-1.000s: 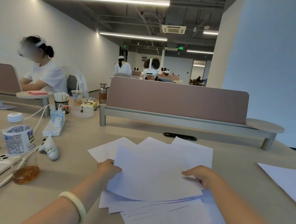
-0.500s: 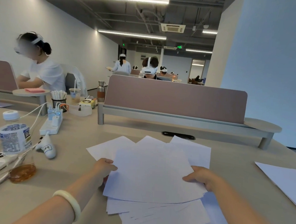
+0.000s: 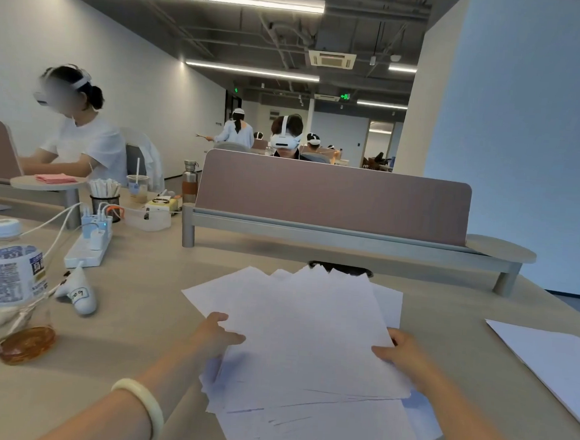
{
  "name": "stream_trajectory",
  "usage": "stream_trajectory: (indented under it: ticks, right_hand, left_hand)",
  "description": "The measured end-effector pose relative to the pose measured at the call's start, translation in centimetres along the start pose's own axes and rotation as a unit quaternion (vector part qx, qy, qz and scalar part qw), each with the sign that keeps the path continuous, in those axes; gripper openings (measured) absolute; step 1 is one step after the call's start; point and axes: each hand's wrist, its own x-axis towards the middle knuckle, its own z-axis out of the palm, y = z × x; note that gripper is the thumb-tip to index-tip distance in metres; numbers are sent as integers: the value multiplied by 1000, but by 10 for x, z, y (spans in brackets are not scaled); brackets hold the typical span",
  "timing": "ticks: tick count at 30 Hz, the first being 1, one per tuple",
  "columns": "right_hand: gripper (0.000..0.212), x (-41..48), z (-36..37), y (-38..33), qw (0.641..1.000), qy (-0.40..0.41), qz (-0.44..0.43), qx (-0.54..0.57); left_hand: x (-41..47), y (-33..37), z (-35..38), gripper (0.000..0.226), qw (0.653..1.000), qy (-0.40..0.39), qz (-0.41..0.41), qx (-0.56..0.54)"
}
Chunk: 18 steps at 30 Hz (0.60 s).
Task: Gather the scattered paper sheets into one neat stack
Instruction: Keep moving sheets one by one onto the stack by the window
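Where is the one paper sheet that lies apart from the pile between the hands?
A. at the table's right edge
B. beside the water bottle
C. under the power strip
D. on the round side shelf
A: the separate sheet lies at the right edge of the table, clear of the fanned pile.

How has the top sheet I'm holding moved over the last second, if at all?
Yes. The top sheet has moved away from the person: its far edge now overlaps the black cable slot in the desk, which it stopped short of before.

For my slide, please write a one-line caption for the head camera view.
Both hands, left and right, grip the fanned paper sheets on the desk; one sheet lies apart at right.
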Motion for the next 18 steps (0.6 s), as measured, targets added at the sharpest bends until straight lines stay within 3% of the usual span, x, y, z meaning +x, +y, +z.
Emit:
stream_trajectory:
  ticks: [6, 9, 11, 15, 18]
  right_hand:
    - [39, 0, -1, -6, 992, 105, -42, -64]
    - [22, 2, -8, -4, 989, 122, -60, -50]
    - [10, 2, -13, -3, 991, 122, -54, 9]
    - [14, -3, -21, -4, 977, 72, -40, 197]
    - [14, -10, -23, -13, 963, 27, -59, 261]
  left_hand:
    - [-4, -1, 8, 64, 1000, 3, 19, -1]
    - [-4, -1, 6, 70, 1000, -1, 16, -6]
    - [-4, 0, 5, 83, 1000, -6, 28, 11]
    - [-7, 11, 5, 89, 995, 16, 91, 24]
    - [-10, 27, 4, 89, 991, 2, 133, -13]
